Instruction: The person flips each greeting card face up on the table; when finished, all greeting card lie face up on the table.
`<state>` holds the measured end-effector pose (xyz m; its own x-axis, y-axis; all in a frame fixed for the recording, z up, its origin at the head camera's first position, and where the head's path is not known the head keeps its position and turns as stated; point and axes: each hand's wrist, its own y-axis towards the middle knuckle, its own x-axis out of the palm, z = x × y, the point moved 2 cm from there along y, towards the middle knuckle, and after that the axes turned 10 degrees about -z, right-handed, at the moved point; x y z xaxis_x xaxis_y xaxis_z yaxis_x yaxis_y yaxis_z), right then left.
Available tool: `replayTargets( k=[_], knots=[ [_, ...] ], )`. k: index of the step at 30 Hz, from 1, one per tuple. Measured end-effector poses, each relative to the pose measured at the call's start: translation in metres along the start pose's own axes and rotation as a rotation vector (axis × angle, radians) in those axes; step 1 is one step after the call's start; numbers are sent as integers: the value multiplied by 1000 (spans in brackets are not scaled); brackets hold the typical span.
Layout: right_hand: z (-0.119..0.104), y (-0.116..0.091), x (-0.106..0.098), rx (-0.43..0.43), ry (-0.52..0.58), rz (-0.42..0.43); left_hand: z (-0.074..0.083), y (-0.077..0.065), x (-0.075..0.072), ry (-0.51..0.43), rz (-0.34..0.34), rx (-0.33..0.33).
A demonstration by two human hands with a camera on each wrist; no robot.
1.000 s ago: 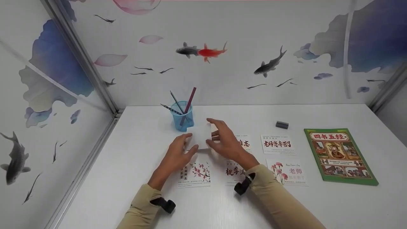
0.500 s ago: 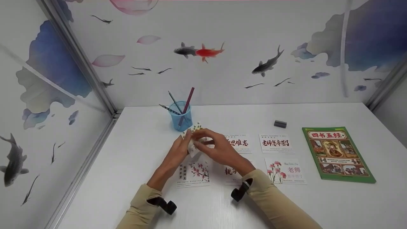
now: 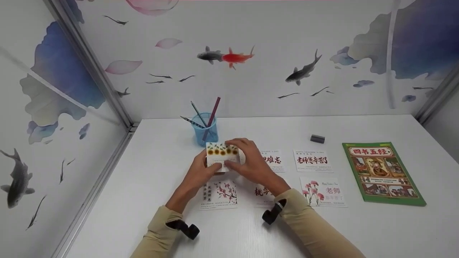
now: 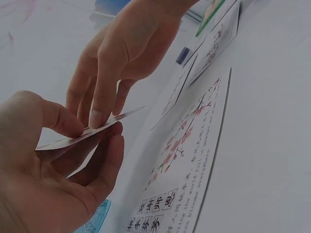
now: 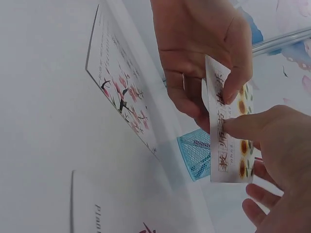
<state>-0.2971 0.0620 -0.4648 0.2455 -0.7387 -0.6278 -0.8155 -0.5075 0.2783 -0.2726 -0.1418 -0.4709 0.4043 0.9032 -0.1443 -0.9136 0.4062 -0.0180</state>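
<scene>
A small greeting card (image 3: 222,152) with a row of sunflowers and printed characters is held above the table, just in front of the blue pencil cup. My left hand (image 3: 198,172) pinches it at the left, thumb on the printed face and fingers behind, as the left wrist view shows. From the right, my right hand (image 3: 251,161) grips the same card (image 5: 228,141), its thumb pressing the printed face. Below the hands lies a blossom card (image 3: 219,195) on the table. Part of the sunflower card's lower text is hidden by the thumbs.
The blue mesh cup (image 3: 205,133) holds several pencils. To the right lie more printed cards, among them a carnation card (image 3: 322,192) and a red-lettered card (image 3: 313,161). A dark grey eraser (image 3: 317,138) and a green-bordered book (image 3: 384,173) lie farther right.
The card showed its blank white side a second ago. Between the hands it has been turned over, and its sunflower face now shows. The other things on the table have stayed put.
</scene>
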Motion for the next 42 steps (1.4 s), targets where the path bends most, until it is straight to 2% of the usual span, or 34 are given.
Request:
replayTargets(
  k=[5,10,13,16,19,21,25,29,31,35,38,42],
  knots=[
    [6,0,-4,133,36,93,-1,0,-3,-108,24,43],
    [7,-1,-7,231,119,92,0,1,-7,-122,81,79],
    [6,-1,-7,221,111,123,0,1,-9,-57,115,70],
    [4,0,-7,164,90,161,-1,1,-12,18,164,52],
    [3,0,-5,123,79,153,-2,0,-14,65,210,34],
    [2,-1,-3,130,73,131,-3,0,-16,84,230,31],
    [3,-4,3,204,50,98,-3,-2,-20,117,238,48],
    [5,-5,6,237,-2,94,-6,-2,-21,262,171,50],
    [5,-6,7,238,-58,86,-8,-1,-21,374,127,42],
    [5,-6,9,231,-143,18,-12,0,-19,557,79,-6],
    [5,-7,11,200,-192,-45,-12,0,-19,642,67,-46],
    [6,-7,14,159,-276,-91,-12,-2,-19,712,49,-58]
  ],
)
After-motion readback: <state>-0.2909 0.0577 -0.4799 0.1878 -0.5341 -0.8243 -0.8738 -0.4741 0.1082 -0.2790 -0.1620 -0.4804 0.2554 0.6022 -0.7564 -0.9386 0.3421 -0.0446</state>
